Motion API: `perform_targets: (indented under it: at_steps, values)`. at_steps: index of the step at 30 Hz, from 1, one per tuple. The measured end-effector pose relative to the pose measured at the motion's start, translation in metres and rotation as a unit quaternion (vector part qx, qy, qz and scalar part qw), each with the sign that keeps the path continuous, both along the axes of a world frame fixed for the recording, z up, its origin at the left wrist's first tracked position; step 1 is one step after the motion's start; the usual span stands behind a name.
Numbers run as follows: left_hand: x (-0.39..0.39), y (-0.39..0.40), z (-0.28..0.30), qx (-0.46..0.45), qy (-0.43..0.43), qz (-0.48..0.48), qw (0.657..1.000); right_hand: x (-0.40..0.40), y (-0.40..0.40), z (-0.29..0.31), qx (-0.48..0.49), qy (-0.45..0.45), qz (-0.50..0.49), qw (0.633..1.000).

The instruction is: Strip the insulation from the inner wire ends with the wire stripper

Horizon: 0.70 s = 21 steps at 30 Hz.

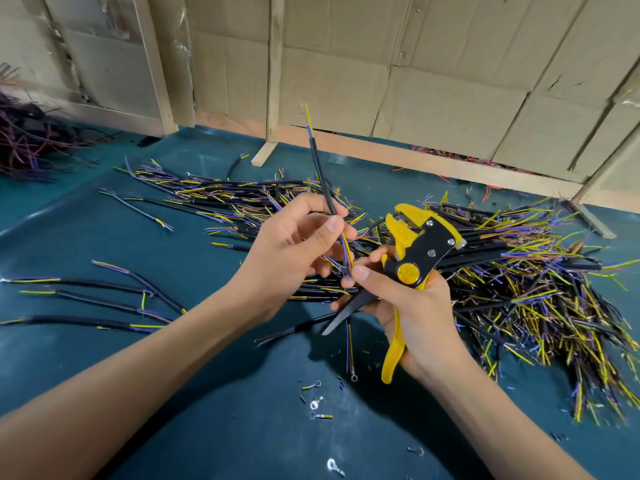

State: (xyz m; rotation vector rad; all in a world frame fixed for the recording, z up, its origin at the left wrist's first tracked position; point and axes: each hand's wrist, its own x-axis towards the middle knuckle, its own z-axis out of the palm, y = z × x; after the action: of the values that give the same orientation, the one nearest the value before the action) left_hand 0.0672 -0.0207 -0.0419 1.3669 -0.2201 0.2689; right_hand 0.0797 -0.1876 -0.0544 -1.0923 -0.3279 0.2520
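Makeshift wiring workshop, heaps of cut cables (pixel 502 271), teal worktop (pixel 207 393), cardboard-lined walls (pixel 415 81)

Black-sheathed cable (pixel 322 174), held up near-vertical above the surface, tilted slightly left. Yellow and blue inner wires (pixel 346 252) protrude from both ends; lower ends point down. Wire stripper (pixel 414 258): yellow handles, black body, yellow head up-left, jaws just right of the lower wire ends, not on them.

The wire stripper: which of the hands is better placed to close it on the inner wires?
The right hand: it already grips the wire stripper, while the left hand holds the cable.
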Motion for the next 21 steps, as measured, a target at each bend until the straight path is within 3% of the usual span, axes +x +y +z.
perform_targets:
  at_steps: [5, 21]
  values:
    - [-0.003, -0.005, -0.004, -0.015, 0.028, -0.023, 0.999, 0.001, 0.0, 0.0, -0.014, 0.038, -0.02, 0.999]
    - [-0.003, 0.0, 0.008, -0.045, 0.185, -0.118, 0.975, 0.013, -0.011, 0.007, 0.011, 0.033, -0.066, 0.997]
